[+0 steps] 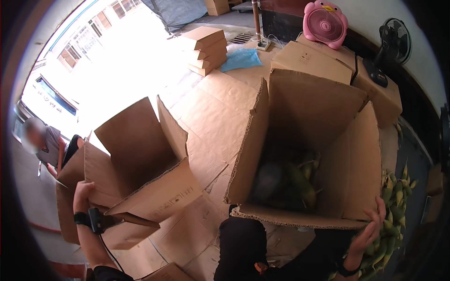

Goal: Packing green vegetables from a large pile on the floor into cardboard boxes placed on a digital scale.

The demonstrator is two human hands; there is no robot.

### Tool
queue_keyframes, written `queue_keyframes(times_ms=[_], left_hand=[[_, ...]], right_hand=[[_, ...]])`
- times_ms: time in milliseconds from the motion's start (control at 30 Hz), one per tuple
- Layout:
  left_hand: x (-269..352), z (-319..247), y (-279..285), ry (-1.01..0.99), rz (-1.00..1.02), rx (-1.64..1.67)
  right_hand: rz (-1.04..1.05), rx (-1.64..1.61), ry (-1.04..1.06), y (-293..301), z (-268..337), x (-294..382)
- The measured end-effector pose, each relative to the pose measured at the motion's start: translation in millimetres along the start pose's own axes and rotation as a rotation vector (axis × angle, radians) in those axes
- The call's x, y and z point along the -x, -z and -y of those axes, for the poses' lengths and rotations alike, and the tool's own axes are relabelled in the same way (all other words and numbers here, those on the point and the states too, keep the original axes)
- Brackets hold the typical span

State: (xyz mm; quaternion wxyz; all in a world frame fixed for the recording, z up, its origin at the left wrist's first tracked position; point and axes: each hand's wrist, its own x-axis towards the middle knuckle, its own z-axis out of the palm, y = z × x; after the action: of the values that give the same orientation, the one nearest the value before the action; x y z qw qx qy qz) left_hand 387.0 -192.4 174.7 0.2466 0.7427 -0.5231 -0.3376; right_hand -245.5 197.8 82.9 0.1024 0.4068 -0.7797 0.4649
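My left hand (83,192) grips a side flap of an open cardboard box (142,130) at the left; its fingers curl over the flap's edge. The inside that shows of this box holds nothing. A larger open cardboard box (358,165) stands upright before my knees, flaps raised. In its shadowed bottom lie several green radish-like vegetables (302,186) with pale tapered ends. Against this box's near right corner rests my right hand (372,226), fingers apart, outside the wall. Just beyond that hand is a heap of similar green vegetables (393,210).
Flattened cardboard (214,102) covers the floor. Stacked cartons (207,49) and blue plastic sheeting (242,59) lie ahead. Closed cartons (313,63) carry a pink fan (325,26) and a black fan (390,52). Another person (51,144) is at the left, near the left box.
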Motion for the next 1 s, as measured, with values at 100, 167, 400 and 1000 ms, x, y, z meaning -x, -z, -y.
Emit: queue_keyframes(times_ms=[100, 167, 400, 1000], left_hand=[[5.6, -58.3, -23.0, -0.063, 0.059, 0.118], [-2.4, -90.7, -43.7, -0.098, 0.050, 0.092], [-81.5, -153.5, -166.6, -0.264, 0.019, 0.236], [-82.1, -278.0, -447.1, -0.893, -0.037, -0.218]], right_hand=[[0.003, -0.013, -0.015, 0.5, -1.1, 0.1], [0.023, -0.001, 0.015, 2.3, -4.7, -0.9], [-0.003, 0.025, 0.030, 4.2, -6.2, -1.0], [-0.031, 0.267, 0.404, -6.3, -16.7, -11.9]])
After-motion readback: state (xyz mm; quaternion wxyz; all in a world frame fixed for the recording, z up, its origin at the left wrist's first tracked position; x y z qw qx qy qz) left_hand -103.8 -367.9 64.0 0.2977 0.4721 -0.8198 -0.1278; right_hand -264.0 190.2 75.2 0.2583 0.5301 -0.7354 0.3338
